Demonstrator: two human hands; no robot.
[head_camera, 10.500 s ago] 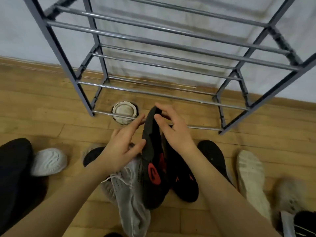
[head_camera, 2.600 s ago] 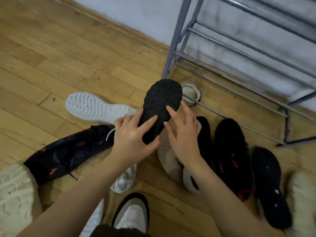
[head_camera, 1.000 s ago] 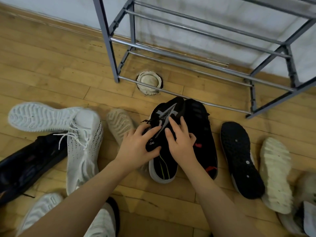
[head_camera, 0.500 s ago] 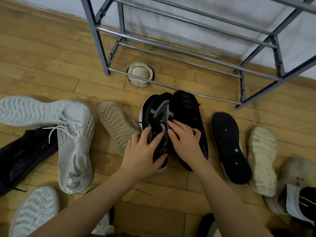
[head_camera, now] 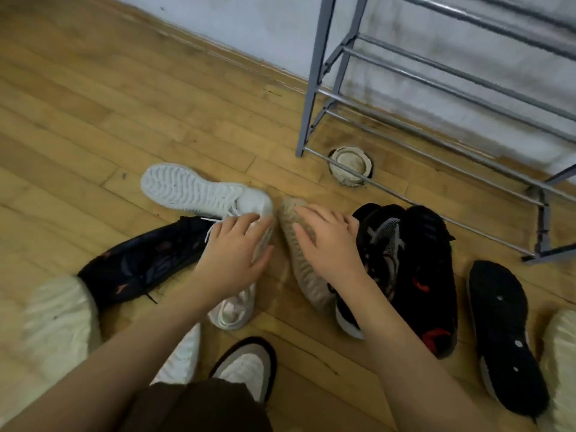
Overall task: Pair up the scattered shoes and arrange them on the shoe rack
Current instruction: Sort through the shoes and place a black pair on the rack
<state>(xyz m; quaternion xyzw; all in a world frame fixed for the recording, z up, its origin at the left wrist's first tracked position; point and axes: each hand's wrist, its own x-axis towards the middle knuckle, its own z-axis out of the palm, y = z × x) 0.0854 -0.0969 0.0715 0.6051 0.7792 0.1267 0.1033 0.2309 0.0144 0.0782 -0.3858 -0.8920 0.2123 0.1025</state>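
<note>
Both of our hands have left the black pair and shifted left since half a second ago: our left hand [head_camera: 232, 254] now lies over the white knit shoe [head_camera: 237, 307], fingers spread and lightly bent on its upper, and our right hand [head_camera: 327, 241] rests on the tan-soled shoe [head_camera: 304, 269], fingers draped across the ribbed sole. We cannot tell whether either hand truly grips.

We count two black shoes [head_camera: 414, 269] lying side by side, toes toward the shoe rack [head_camera: 314, 73], right of our right hand. A third black shoe [head_camera: 505, 332] lies sole up farther right, and a dark one [head_camera: 140, 263] lies on its side at left. One white shoe [head_camera: 193, 190] lies sole up, long axis running left to right.

The tan-soled shoe's long axis runs toward us, toe away; the white knit shoe points likewise. All lie on the wooden floor [head_camera: 93, 120].
</note>
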